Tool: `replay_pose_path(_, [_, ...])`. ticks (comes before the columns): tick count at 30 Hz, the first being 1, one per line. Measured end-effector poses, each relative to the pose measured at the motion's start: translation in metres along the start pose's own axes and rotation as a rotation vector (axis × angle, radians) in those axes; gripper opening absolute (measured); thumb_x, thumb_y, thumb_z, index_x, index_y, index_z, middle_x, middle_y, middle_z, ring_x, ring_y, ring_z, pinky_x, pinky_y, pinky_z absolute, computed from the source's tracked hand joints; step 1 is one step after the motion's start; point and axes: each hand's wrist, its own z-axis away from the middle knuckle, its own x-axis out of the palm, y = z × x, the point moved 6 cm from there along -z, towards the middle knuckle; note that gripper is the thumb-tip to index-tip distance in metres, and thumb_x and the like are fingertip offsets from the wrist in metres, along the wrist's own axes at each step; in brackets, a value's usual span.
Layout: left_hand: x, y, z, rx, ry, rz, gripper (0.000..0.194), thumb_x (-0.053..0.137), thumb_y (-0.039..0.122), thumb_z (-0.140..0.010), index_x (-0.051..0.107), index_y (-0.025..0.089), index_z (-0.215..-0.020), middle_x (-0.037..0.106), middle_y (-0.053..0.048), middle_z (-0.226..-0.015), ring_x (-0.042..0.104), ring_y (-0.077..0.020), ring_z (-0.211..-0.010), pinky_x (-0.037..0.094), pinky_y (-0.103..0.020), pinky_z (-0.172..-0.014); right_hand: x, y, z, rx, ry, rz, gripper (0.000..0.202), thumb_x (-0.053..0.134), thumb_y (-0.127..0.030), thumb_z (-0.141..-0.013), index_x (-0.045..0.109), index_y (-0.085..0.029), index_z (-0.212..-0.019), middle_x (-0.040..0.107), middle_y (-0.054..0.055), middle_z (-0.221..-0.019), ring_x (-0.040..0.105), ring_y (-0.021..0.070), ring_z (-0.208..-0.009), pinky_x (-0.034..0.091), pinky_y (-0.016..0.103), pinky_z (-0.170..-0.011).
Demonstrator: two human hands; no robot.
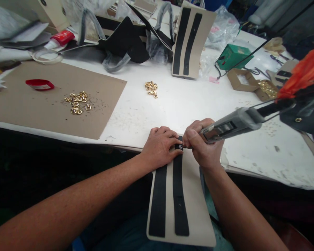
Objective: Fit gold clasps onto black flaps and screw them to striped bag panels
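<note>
Two-handed at near desk [188,101] edge: gripping tool [230,126] in right hand [206,150], steadying panel [193,198] under parted fingers of left hand [159,148] (perhaps risking jab through slipping).

One power screwdriver [223,126]; one beige panel [196,209] near, another far, with two black strips [157,202] on each. Two loose heaps of gold fittings [77,103], left and centre; two small cardboard boxes [232,78] right; one green power-supply box [234,56] far right.

Workshop, white workbench [178,108], gold fittings [76,104], grey tool [237,122]
</note>
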Motion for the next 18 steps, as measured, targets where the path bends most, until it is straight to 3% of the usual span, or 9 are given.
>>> replay_pose_path(10, [0.0001,0.0001,-0.0007,-0.003,-0.014,0.009,0.028,0.073,0.051,-0.093,0.078,0.029,-0.108,0.074,-0.001,-0.124,0.056,-0.0286,-0.122,0.035,-0.049,-0.099,0.0062,0.0001,-0.0004,-0.019,-0.090,-0.104,0.025,0.076,-0.025,-0.091,0.053,-0.023,-0.083,0.058,-0.005,-0.068,0.055,0.0115,-0.056,0.047,0.027,-0.054])
replay_pose_path(18, [-0.0017,-0.0001,-0.0005,-0.009,-0.007,0.037,0.023,0.077,0.047,-0.091,0.078,0.029,-0.105,0.075,0.000,-0.123,0.056,-0.0280,-0.122,0.034,-0.049,-0.100,0.0024,0.0010,-0.0003,-0.034,-0.062,-0.072,0.030,0.078,-0.034,-0.091,0.051,-0.024,-0.083,0.055,-0.007,-0.064,0.057,0.0125,-0.054,0.049,0.028,-0.054])
